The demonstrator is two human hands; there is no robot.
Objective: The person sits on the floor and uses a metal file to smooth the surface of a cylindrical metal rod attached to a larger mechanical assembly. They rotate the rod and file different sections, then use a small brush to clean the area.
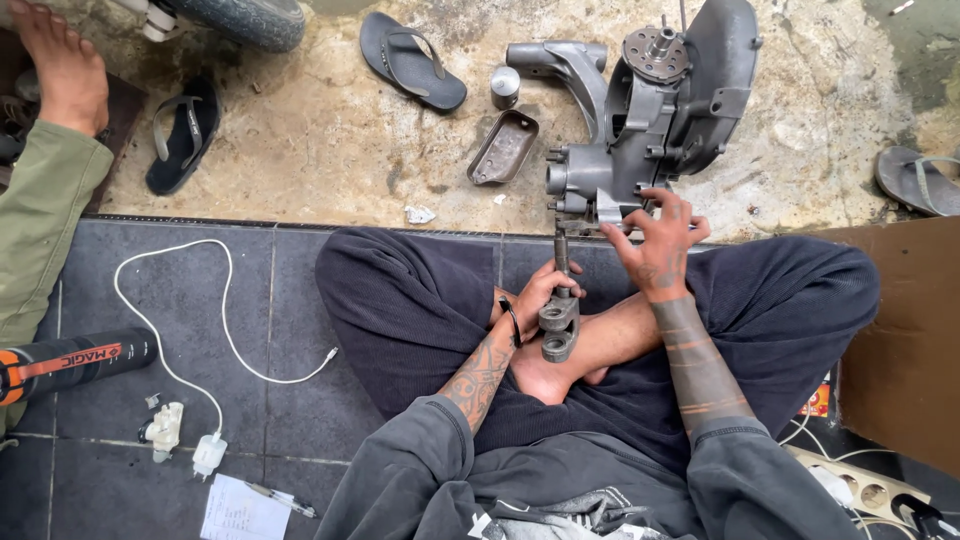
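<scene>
Engine case (660, 110) sits on the concrete; right hand (660, 245) grips its lower edge, fingers curled, while left hand (540, 295) is wrapped round a ratchet wrench (560, 300).

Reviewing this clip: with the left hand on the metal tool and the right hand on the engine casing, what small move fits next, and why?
Probably a short turn of the metal tool. The left hand already has its grip on the shaft, its upper end meets the underside of the grey engine casing, and the right hand braces that casing.
</scene>
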